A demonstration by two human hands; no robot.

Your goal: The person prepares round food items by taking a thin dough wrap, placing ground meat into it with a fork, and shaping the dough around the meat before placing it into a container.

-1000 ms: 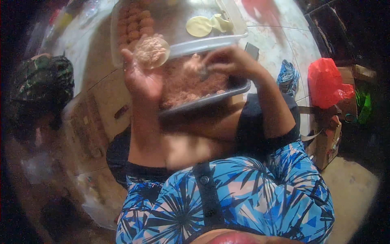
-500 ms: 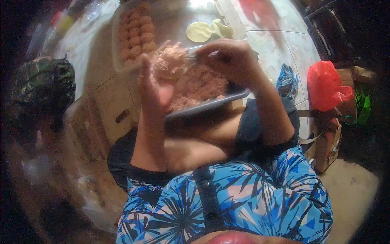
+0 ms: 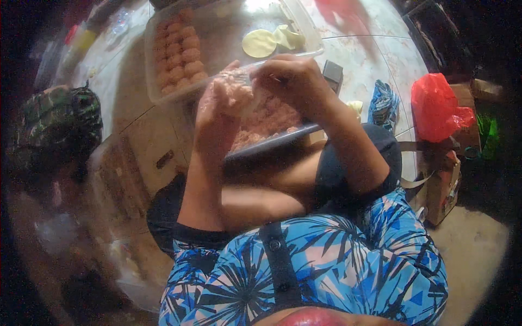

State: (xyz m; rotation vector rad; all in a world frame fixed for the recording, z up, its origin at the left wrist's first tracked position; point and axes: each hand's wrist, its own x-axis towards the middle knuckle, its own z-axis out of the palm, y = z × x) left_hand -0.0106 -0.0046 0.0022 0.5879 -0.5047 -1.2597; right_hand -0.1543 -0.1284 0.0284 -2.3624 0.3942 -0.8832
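My left hand (image 3: 213, 106) cups a clump of pale pinkish minced filling (image 3: 239, 93), which seems to lie on a thin round wrapper mostly hidden under it. A fork (image 3: 242, 80) presses its tines against the top of the clump; my right hand (image 3: 291, 81) grips its handle, which the fingers mostly hide. Beneath both hands is a dark tray (image 3: 272, 145) holding loose reddish-brown mince (image 3: 272, 117). Beyond it, a clear plastic container (image 3: 217, 12) holds rows of round orange-brown balls (image 3: 179, 51) on its left side. Round pale yellow wrappers (image 3: 259, 43) lie at its right, beside a crumpled one (image 3: 289, 37).
On the tiled floor to the right are a small grey block (image 3: 333, 73), a crumpled blue plastic bag (image 3: 383, 106) and a red plastic bag (image 3: 436, 108) by cardboard boxes (image 3: 443, 190). A camouflage-patterned bundle (image 3: 62, 119) sits at the left. My crossed legs are below the tray.
My right hand has moved slightly left and down, bringing the fork onto the clump. My left hand has tilted and its fingers curl more around the filling. The view has shifted a little.
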